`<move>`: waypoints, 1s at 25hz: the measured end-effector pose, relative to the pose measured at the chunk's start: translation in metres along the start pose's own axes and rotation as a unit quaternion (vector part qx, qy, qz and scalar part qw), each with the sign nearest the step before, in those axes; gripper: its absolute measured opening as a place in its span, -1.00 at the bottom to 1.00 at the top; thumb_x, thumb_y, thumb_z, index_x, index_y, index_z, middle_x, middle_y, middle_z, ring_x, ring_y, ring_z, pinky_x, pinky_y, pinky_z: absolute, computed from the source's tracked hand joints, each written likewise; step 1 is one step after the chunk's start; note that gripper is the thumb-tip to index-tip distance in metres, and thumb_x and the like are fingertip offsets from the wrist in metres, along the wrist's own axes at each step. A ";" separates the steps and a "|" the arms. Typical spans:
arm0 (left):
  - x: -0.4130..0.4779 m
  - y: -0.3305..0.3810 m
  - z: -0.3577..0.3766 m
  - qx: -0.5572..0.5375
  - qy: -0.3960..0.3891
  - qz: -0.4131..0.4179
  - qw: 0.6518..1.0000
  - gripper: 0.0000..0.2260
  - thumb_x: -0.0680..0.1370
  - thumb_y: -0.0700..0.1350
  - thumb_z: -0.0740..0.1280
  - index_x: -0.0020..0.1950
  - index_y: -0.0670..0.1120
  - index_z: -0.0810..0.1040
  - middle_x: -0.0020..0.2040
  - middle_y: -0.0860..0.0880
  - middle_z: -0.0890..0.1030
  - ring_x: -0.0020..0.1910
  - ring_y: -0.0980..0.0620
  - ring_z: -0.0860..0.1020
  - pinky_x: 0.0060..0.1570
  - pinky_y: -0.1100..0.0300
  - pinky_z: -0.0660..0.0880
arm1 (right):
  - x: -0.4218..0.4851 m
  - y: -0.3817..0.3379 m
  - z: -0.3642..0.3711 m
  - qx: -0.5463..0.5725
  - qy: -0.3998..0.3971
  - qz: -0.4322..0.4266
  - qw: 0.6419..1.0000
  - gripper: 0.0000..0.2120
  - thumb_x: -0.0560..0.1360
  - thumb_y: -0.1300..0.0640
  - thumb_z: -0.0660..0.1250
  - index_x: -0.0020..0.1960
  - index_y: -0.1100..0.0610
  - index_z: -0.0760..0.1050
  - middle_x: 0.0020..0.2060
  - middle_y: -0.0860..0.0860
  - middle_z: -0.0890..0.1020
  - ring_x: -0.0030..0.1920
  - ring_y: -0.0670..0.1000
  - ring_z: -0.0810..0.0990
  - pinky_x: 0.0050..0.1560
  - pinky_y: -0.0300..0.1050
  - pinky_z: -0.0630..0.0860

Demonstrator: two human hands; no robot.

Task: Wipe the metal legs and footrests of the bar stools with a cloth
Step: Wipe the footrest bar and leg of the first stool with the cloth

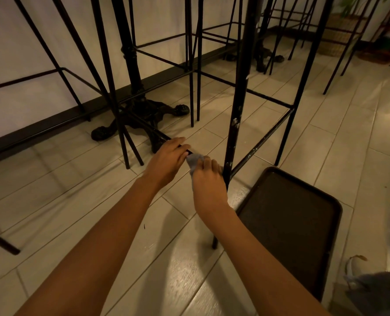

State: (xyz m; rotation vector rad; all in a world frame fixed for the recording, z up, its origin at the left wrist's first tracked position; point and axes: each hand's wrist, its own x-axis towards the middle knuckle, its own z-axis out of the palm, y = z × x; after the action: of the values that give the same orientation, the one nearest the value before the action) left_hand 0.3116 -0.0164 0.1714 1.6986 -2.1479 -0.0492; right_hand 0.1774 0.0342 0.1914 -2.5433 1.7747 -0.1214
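My tally off the head feed:
- two hands: left hand [166, 160], right hand [209, 183]
- one grey cloth [194, 159]
- at least four bar stools [236, 106] (their legs overlap too much for a firm figure)
- two cast-iron table pedestals: near pedestal [132, 65], far pedestal [261, 53]
- one dark tray [287, 224]
- one woven basket [340, 33]

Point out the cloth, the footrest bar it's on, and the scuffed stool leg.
cloth [194, 158]: head view, bunched grey fold.
footrest bar [157, 132]: head view, bare stretch up-left of the cloth.
scuffed stool leg [234, 123]: head view, chipped patch.
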 end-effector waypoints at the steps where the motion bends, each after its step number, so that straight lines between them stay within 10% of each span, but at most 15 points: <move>1: -0.005 0.004 0.000 -0.002 0.007 -0.018 1.000 -0.68 0.59 -0.19 0.17 0.35 -0.16 0.38 0.41 -0.17 0.31 0.39 -0.11 0.26 0.38 0.06 0.20 | -0.002 0.001 -0.001 -0.001 0.002 -0.002 1.000 -0.49 0.48 0.25 0.25 0.39 0.27 0.20 0.40 0.29 0.14 0.39 0.25 0.16 0.40 0.08 0.19; 13: -0.044 0.053 -0.005 -0.276 0.019 -0.125 0.953 -0.81 0.59 -0.08 0.17 -0.03 -0.12 0.55 -0.20 -0.01 0.55 -0.27 0.20 0.49 -0.30 0.49 0.41 | -0.015 0.007 -0.010 0.164 0.042 -0.013 0.985 -0.46 0.42 0.38 0.31 0.36 0.21 0.24 0.34 0.18 0.29 0.28 0.14 0.40 0.23 -0.03 0.44; 25: -0.038 0.081 -0.010 -0.493 0.035 -0.281 0.823 -0.81 0.53 -0.03 0.30 -0.07 -0.14 0.58 -0.14 -0.10 0.64 -0.09 0.00 0.61 -0.18 0.27 0.57 | -0.036 0.011 0.005 0.459 0.172 -0.046 0.871 -0.49 0.50 0.40 0.12 0.38 0.05 0.16 0.33 0.07 0.41 0.27 0.00 0.45 0.17 -0.15 0.50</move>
State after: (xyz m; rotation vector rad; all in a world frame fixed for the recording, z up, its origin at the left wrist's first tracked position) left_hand 0.2465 0.0422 0.1916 1.5029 -1.0855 -1.0403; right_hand 0.1553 0.0638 0.1839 -1.9292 1.1878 -1.1678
